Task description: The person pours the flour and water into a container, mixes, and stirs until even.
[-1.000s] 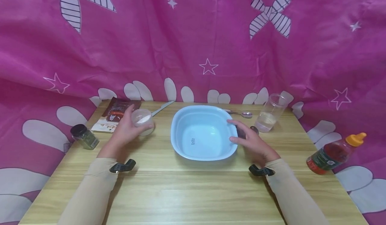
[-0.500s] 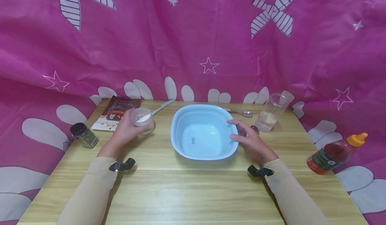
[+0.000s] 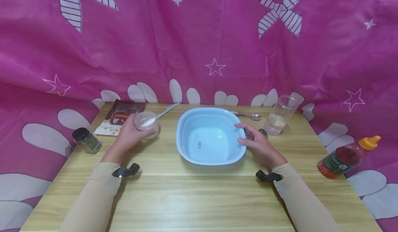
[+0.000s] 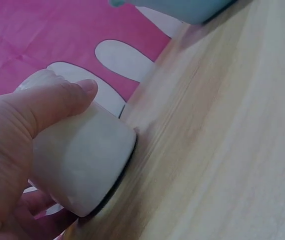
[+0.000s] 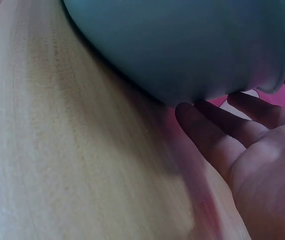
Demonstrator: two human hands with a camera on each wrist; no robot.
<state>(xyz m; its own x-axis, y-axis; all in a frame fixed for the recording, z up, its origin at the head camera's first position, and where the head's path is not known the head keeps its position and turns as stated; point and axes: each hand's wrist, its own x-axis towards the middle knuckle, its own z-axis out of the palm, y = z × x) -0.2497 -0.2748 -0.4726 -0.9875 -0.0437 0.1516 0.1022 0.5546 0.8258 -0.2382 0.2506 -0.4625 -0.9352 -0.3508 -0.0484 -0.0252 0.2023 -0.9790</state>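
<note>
listing from your seat, twelve o'clock toward the curtain (image 3: pixel 199 42):

clear cup (image 3: pixel 147 122), one, white contents, upright, at two o'clock from your left palm. your left hand (image 3: pixel 128 134) grasps it, thumb and fingers wrapped round the side. base at the table (image 3: pixel 186 201) or just above; you cannot tell which.

pale blue bowl (image 3: pixel 211 140), one, on the table in front of you, mouth up, longer span running nine to three. your right hand (image 3: pixel 258 143) grips its three o'clock edge, thumb and forefinger over the rim, other fingertips at the outer wall.

ruling relation: bowl between three and four o'clock from the cup, well apart, table between. your left hand is nearer the cup, your right nearer the bowl.

surroundings, reckoned from the bowl: knife (image 3: pixel 168 110), ten; packet (image 3: pixel 113 123), between nine and ten; jar (image 3: pixel 88 141), nine; spoon (image 3: pixel 254 116), two; tumbler (image 3: pixel 280 116), between two and three; sauce bottle (image 3: pixel 345 159), just past three.
</note>
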